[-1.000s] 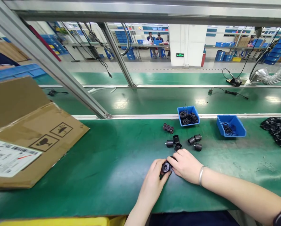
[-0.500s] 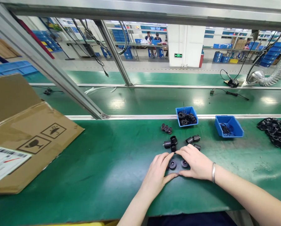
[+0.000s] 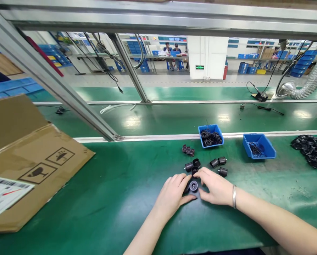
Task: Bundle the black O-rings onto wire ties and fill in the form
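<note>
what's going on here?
A person's left hand and right hand are closed around a black cylindrical part on a green bench mat. Similar parts lie just beyond, by a small heap of black rings and a blue bin holding more rings.

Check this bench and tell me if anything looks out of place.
Loose black rings lie in a small clump on the green mat, just outside the blue bin that holds similar rings. A larger heap also sits unbinned at the bench's right side.
</note>
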The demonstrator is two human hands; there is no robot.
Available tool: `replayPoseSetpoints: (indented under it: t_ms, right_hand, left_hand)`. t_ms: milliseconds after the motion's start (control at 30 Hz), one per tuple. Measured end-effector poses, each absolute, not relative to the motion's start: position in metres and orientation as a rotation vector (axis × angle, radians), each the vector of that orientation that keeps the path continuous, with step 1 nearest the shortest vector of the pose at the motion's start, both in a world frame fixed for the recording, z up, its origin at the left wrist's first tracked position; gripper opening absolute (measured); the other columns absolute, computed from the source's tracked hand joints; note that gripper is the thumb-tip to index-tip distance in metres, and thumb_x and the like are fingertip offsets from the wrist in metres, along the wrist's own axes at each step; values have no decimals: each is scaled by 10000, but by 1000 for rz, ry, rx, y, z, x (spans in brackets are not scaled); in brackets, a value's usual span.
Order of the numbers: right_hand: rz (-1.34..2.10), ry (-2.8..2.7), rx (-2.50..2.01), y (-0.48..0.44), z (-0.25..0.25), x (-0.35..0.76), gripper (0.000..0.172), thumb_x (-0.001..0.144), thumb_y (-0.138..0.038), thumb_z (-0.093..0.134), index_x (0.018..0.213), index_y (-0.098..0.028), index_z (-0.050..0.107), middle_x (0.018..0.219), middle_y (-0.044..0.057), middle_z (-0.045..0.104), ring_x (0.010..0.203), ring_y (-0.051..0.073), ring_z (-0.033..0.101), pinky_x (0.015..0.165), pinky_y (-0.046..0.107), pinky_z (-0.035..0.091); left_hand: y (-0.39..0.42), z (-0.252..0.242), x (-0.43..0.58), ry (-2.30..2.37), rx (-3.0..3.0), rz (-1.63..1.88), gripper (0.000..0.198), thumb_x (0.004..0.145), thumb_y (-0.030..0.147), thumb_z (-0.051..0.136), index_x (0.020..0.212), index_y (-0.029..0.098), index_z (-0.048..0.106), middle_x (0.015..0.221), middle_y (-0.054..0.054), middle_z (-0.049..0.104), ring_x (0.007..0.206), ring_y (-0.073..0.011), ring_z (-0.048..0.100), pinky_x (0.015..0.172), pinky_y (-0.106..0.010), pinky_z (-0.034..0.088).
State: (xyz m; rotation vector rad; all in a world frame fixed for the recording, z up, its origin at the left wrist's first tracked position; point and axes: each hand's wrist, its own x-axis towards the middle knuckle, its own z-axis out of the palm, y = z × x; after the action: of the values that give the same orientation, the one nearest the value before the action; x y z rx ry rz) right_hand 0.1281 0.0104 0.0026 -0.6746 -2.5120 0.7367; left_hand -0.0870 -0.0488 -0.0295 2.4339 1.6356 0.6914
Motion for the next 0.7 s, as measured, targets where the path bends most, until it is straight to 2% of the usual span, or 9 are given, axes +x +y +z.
replayPoseSetpoints:
  t_ms: [100,267,433,567,633,700]
  right_hand:
    - [578,-2475,-848,19,7,127,342,849,-98,577,1173,-168,492,1031,75,571,845,187,616,782,335,553]
    - [420,-2539,-938,30,-11,109,330,897,-179,628,1199,-162,498,1071,101,570,966,240,620,852,402,544]
    - [353,-2629,-919,30,-16,96,317,878,-183,669,1170,-181,546,1039,96,557,950,261,606,838,428,537]
    - [376,-2644,-837,25,-14,99,197,854,-107,652,1021,-182,580,1058,100,540,914,251,621,821,418,552]
    - [438,-2616,-749,23,-18,107,211,868,-75,603,1040,-193,564,1059,87,537,861,216,639,793,378,569]
    - [640,-2513,-641,28,-31,116,218,907,-107,568,1089,-225,548,1067,68,536,874,187,650,812,330,572]
  left_hand:
    - [-48,-30,-81,1644,2465,699,545,806,569,677,1228,230,622,1084,-111,670,942,-288,622,775,-389,470]
    - [-47,-31,-74,1610,2509,680,347,865,525,632,1067,247,678,961,-73,673,837,-238,612,702,-341,443]
    - [-46,-32,-87,1621,2519,667,304,883,492,624,1041,238,670,958,-73,666,834,-234,603,703,-339,450]
    - [-47,-29,-95,1638,2561,602,336,876,493,635,1072,221,656,933,-71,668,820,-228,602,713,-338,466]
    - [-49,-27,-95,1662,2602,531,381,837,524,671,1062,217,659,893,-53,670,806,-218,603,701,-321,469]
    - [-48,-26,-94,1737,2635,442,441,778,587,700,1022,221,670,855,-29,671,781,-203,604,684,-303,468]
